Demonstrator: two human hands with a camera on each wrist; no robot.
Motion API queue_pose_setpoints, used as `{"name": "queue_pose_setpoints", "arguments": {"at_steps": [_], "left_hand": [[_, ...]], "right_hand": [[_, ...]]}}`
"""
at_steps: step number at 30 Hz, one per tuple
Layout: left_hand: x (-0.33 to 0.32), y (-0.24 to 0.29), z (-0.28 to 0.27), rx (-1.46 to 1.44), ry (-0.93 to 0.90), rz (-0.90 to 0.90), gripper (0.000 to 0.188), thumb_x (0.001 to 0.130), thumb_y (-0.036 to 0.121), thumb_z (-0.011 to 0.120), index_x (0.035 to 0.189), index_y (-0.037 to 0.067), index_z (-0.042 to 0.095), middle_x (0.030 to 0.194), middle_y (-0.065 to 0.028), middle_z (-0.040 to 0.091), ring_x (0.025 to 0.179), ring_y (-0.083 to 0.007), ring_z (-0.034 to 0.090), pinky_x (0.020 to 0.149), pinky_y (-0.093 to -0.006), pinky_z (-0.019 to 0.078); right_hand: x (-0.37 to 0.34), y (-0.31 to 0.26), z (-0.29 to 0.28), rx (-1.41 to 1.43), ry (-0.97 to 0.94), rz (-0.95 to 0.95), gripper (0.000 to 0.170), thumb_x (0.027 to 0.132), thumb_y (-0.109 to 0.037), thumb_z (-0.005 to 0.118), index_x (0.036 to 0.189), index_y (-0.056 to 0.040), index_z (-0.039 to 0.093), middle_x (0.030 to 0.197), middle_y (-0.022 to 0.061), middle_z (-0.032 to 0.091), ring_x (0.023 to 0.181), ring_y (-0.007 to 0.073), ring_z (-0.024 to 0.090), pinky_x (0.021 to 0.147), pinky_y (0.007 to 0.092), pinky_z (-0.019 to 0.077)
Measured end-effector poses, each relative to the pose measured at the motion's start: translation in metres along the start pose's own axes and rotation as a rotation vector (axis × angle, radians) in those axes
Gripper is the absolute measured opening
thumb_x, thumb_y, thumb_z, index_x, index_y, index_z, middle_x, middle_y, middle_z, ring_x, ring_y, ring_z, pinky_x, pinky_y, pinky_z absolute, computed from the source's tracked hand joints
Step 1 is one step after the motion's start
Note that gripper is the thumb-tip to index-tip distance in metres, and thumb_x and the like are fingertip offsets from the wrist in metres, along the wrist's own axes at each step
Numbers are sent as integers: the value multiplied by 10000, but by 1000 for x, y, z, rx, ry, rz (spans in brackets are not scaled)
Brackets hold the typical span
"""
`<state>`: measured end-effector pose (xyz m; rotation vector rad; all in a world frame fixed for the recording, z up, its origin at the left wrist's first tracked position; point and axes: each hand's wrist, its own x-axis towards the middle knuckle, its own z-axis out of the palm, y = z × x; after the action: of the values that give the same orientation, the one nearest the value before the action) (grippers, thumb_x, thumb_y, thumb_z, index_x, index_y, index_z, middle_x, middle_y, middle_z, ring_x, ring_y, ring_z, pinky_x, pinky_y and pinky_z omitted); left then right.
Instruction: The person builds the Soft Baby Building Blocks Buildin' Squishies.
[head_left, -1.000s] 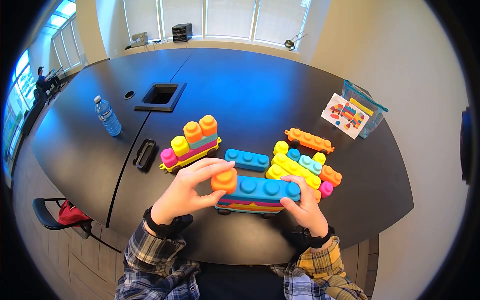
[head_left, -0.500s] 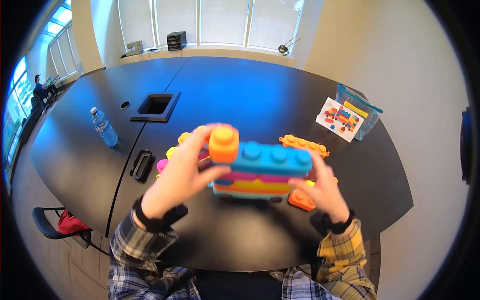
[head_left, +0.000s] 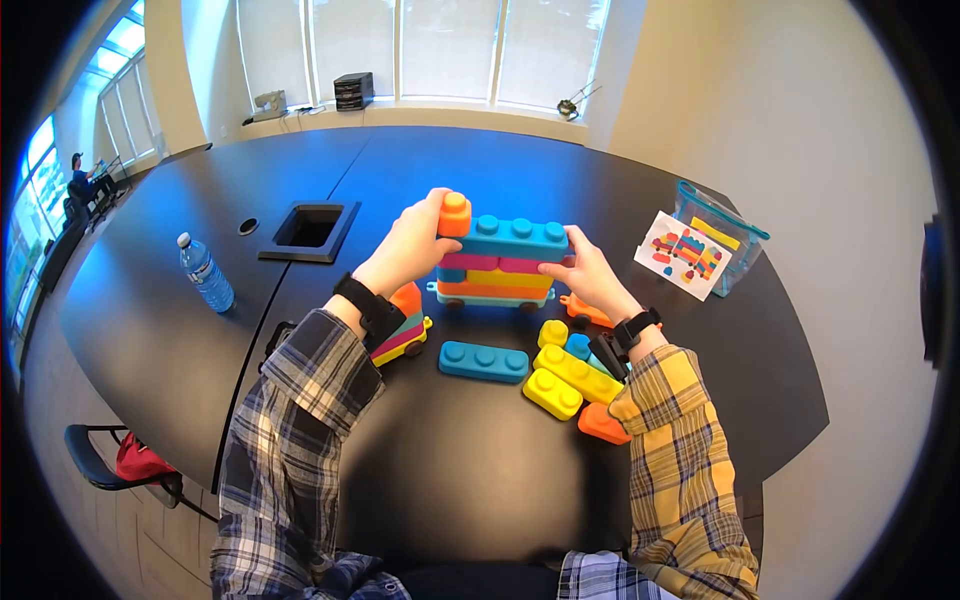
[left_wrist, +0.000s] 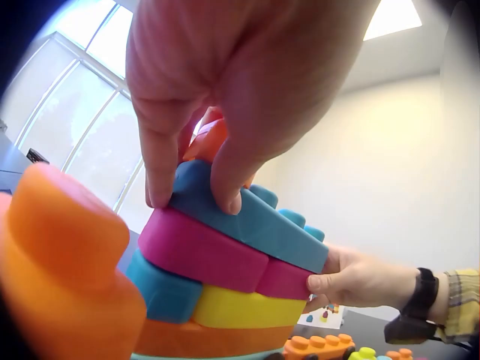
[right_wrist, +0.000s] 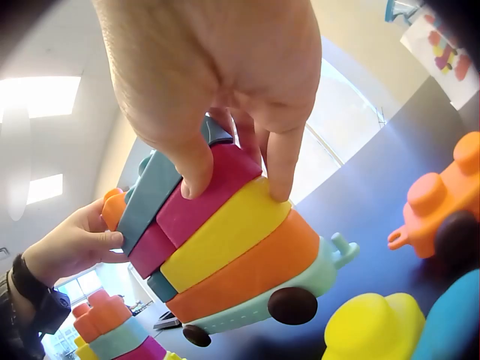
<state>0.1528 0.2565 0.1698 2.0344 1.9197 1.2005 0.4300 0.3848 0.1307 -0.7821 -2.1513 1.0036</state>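
A toy train wagon (head_left: 495, 285) of stacked yellow, orange, magenta and blue blocks on a light teal wheeled base is between both hands, over the table's middle. A long blue block (head_left: 515, 238) tops it, with a small orange block (head_left: 455, 215) on its left end. My left hand (head_left: 405, 245) grips that end, thumb and fingers at the orange and blue blocks. At the opposite end, my right hand (right_wrist: 217, 82) grips the stack, thumb on the magenta block and a finger by the yellow one (right_wrist: 229, 232). A second, stepped wagon (head_left: 408, 335) is partly hidden behind the left forearm.
Nearer me lie a blue block (head_left: 484, 362) and several yellow and orange blocks (head_left: 578, 374), partly under the right forearm. An orange wheeled base (head_left: 587, 312) is behind them. A picture card (head_left: 683, 255) leans on a clear bag (head_left: 745, 245). A water bottle (head_left: 206, 275) stands left.
Both hands have lifted the wagon from near the front edge and carried it away from me, past the loose blue block. The loose blocks now show in front of it.
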Motion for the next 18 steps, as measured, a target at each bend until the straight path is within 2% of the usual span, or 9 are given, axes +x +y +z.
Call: {"name": "queue_pose_setpoints", "arguments": {"at_steps": [2, 7, 9, 10, 12, 13, 15, 16, 18], "left_hand": [[-3, 2, 1, -1, -80, -80, 685, 830, 65, 861, 1412, 27, 502, 1259, -272, 686, 1220, -466, 640, 1022, -489, 540], [-6, -5, 7, -17, -103, -62, 678, 837, 72, 858, 1410, 21, 498, 1264, -269, 686, 1220, -464, 643, 1023, -487, 541], [-9, -7, 10, -20, -131, -18, 676, 866, 91, 843, 1435, 26, 484, 1260, -261, 692, 1200, -444, 665, 1002, -473, 549], [-11, -10, 12, -22, -134, -19, 676, 866, 91, 843, 1435, 26, 484, 1260, -261, 692, 1200, -444, 665, 1002, -473, 549], [-19, -15, 15, 171, -66, 121, 733, 885, 187, 837, 1498, 34, 468, 1264, -244, 682, 1185, -426, 666, 992, -486, 550], [-28, -8, 8, 171, -66, 119, 733, 885, 187, 837, 1498, 34, 468, 1264, -244, 682, 1185, -426, 666, 992, -486, 550], [-52, 21, -22, 538, -246, -55, 784, 880, 355, 837, 1514, 68, 476, 1248, -218, 671, 1179, -414, 665, 949, -484, 578], [-64, 25, -30, 580, -272, -100, 794, 903, 382, 803, 1547, 70, 460, 1184, -204, 670, 1073, -405, 685, 913, -477, 569], [-82, 22, -38, 588, -328, -171, 691, 907, 375, 795, 1477, 98, 518, 1108, -187, 690, 1004, -404, 706, 862, -486, 580]], "right_hand": [[-1, 7, 2, -6, -23, 5, 505, 917, -99, 831, 1315, -21, 530, 1181, 133, 705, 1006, 227, 711, 893, 369, 578], [-6, 20, 2, -1, -38, -36, 580, 907, -105, 838, 1383, -50, 510, 1160, 145, 713, 984, 237, 712, 887, 376, 580], [-15, 4, -2, -52, -64, 30, 677, 899, -105, 840, 1470, -115, 476, 1145, 160, 721, 972, 259, 714, 891, 383, 580], [-19, -2, -4, -52, -64, 34, 677, 899, -105, 840, 1470, -115, 476, 1145, 160, 721, 972, 259, 714, 891, 383, 580], [-24, -11, -7, -155, -100, -59, 740, 896, -112, 840, 1520, -193, 449, 1130, 170, 722, 950, 274, 715, 879, 391, 580], [-25, -9, -8, -155, -102, -59, 740, 896, -112, 840, 1520, -193, 449, 1130, 170, 722, 950, 274, 715, 879, 391, 580], [-26, -5, -10, -171, -150, -12, 713, 897, -117, 838, 1495, -211, 462, 1093, 168, 724, 961, 289, 717, 872, 399, 579], [-26, -9, -11, -170, -150, -13, 713, 897, -117, 838, 1495, -211, 462, 1093, 168, 724, 961, 289, 717, 872, 399, 579], [-30, -20, -12, -158, -182, 107, 683, 899, -122, 838, 1469, -205, 471, 1050, 154, 729, 939, 291, 722, 859, 406, 578]]}}
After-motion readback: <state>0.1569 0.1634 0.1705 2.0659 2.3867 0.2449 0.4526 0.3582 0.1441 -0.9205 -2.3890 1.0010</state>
